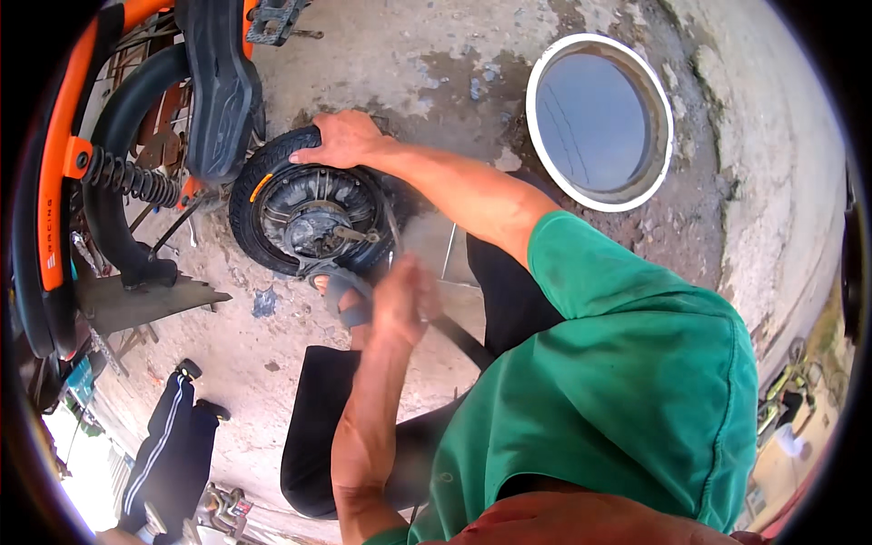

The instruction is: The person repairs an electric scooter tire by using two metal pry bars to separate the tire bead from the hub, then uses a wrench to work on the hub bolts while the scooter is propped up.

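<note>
A small wheel (318,218) with a black tyre and a dirty metal hub stands on the ground in front of me. My right hand (341,141) lies on top of the tyre, with thumb and fingers spread over its tread. Beside the tyre's near edge is my left hand (404,298), closed and blurred by motion. A thin metal bar, seemingly a tyre lever (393,232), runs from this fist to the rim. Behind the fist a dark flat band (463,343) stretches toward my leg; whether it belongs to the bar is unclear. My sandalled foot (345,295) is against the wheel's lower side.
An orange two-wheeler frame (56,209) with a coil spring (136,184) rises at the left. A white-rimmed basin (599,123) of water sits at the upper right. A board (145,304) lies under the frame. Another person's dark striped trousers (173,445) show at the lower left.
</note>
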The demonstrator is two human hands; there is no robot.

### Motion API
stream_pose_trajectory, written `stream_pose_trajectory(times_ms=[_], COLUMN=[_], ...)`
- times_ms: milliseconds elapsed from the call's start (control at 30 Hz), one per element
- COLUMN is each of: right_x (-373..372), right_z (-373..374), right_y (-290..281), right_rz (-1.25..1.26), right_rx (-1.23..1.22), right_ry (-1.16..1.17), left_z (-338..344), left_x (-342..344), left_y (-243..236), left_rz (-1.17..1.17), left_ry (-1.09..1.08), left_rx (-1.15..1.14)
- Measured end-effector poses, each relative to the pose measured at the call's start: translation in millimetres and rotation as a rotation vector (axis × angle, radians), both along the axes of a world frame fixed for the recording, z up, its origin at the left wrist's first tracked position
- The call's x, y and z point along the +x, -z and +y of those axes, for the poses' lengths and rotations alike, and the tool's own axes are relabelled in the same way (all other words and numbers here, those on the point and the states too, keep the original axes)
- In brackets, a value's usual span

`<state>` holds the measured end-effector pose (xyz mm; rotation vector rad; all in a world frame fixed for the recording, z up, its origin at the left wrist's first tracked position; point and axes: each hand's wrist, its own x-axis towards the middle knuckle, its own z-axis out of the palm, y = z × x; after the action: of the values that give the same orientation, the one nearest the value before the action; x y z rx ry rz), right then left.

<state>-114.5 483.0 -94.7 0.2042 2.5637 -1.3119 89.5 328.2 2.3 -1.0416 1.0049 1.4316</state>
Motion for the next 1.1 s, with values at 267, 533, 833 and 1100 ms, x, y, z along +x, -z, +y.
stream_pose_trajectory(times_ms=[267,533,833,1100], right_x=[-1.6,-1.5,-1.2,-2.7], right_z=[-0.5,-1.7,0.2,-10.1], right_y=[-0.5,0.8,-15.4,-8.7], right_rz=[0.052,0.051,-0.007,0.081], right_rx=[-0.026,-0.015,-0.04,-0.036], right_ry=[0.022,-0.001,0.004,0.004], left_z=[-23.5,-33.7,-22.9,-71.7], left_x=[103.7,105.2,107.9,120.7], left_y=[146.2,134.8,118.5,198.0], left_rz=[1.018,1.001,0.69,0.817], left_ry=[0.999,1.001,0.667,1.113], left_rx=[-0.528,-0.719,-0.521,-0.691])
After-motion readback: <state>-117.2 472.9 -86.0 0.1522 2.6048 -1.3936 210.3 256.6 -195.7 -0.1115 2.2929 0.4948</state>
